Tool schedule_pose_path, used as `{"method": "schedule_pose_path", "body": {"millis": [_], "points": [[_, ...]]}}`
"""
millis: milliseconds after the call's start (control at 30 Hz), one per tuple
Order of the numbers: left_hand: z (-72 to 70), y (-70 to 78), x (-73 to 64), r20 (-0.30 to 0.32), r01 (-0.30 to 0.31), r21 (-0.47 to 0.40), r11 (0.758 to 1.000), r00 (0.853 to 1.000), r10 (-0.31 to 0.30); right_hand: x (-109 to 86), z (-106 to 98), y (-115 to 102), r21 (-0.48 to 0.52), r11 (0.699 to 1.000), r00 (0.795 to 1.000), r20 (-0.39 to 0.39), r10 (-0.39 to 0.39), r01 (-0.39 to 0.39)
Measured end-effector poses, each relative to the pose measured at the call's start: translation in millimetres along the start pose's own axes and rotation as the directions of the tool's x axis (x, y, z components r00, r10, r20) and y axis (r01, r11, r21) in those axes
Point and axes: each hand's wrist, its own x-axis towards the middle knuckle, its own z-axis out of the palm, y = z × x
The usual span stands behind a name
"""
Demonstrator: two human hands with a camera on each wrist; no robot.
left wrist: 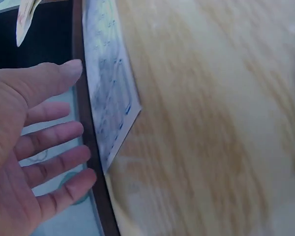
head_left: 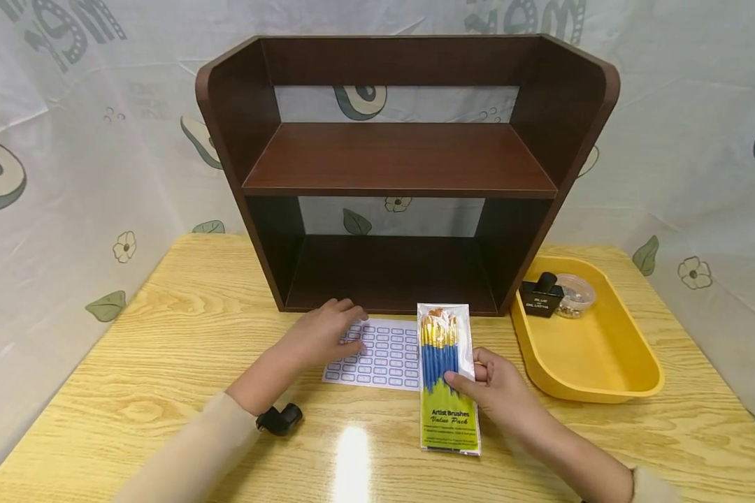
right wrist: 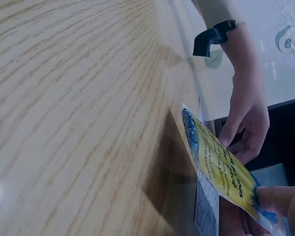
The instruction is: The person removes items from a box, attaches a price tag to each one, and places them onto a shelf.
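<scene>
My right hand (head_left: 500,391) pinches a flat pack of artist brushes (head_left: 449,412) by its right side, thumb on the front. The clear pack shows blue-handled brushes above a yellow-green label. In the right wrist view the pack (right wrist: 221,167) is tilted above the table, casting a shadow. Beneath it and to its left lies a white sheet of blue-bordered labels (head_left: 384,356), its right part hidden by the pack. Over the sheet's left end hovers my left hand (head_left: 328,332); in the left wrist view its fingers (left wrist: 54,137) are spread and loosely bent, holding nothing.
A dark brown two-tier shelf (head_left: 403,161) stands at the back of the wooden table (head_left: 182,335). To the right, a yellow tray (head_left: 591,356) contains a black bottle (head_left: 541,297) and a small round clear container (head_left: 575,293). Patterned white cloth (head_left: 686,195) hangs behind.
</scene>
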Motion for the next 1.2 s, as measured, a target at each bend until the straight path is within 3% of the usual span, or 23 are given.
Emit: {"method": "schedule_pose_path", "body": {"millis": [233, 700, 1200], "points": [[3.5, 1.6, 2.9, 0.074, 0.045, -0.014, 0.999, 0.996, -0.044, 2.4, 4, 2, 0.025, 1.0, 1.0, 0.024, 0.001, -0.002], [-1.4, -4.0, 3.0, 0.121, 0.159, -0.065, 0.985, 0.981, -0.151, 2.8, 8, 4, 0.034, 0.999, 0.999, 0.033, 0.021, -0.022], [-0.9, -14.3, -1.0, 0.173, 0.188, -0.094, 0.978, 0.97, -0.17, 7.7, 8, 9, 0.041, 0.999, 0.998, 0.069, -0.002, 0.0]]}}
